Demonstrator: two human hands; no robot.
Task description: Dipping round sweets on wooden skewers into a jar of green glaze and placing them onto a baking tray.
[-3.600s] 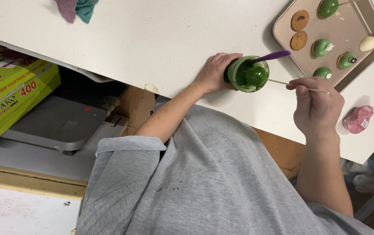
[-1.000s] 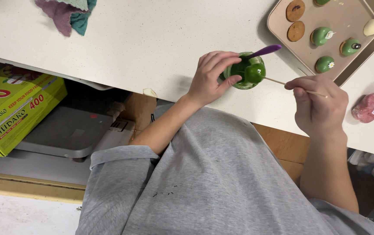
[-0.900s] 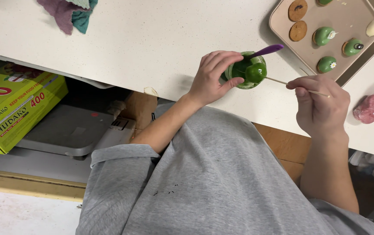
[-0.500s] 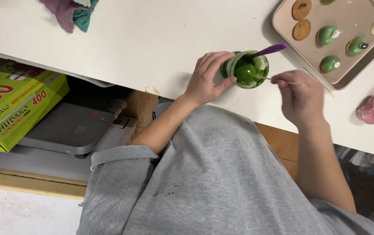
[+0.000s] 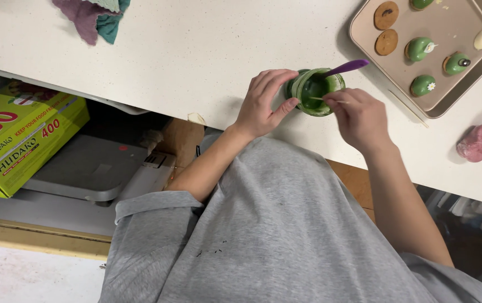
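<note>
Green cup (image 5: 315, 91): on white counter (image 5: 196, 50), near front edge, filled with green glaze. Your left hand (image 5: 264, 102) wraps cup's side, fingers closed on it. Your right hand (image 5: 358, 115) pinches thin stick (image 5: 320, 99), tip over cup's mouth. Purple spoon (image 5: 346, 68) leans in cup. Baking tray (image 5: 459, 98) with green-coated pieces lies just right of cup. Pink wrapped lump (image 5: 478, 142) sits beyond tray.

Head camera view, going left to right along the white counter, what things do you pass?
Purple and teal cloths → left hand → green cup with a purple spoon → right hand → baking tray of green and brown sweets → pink wrapped lump.
</note>
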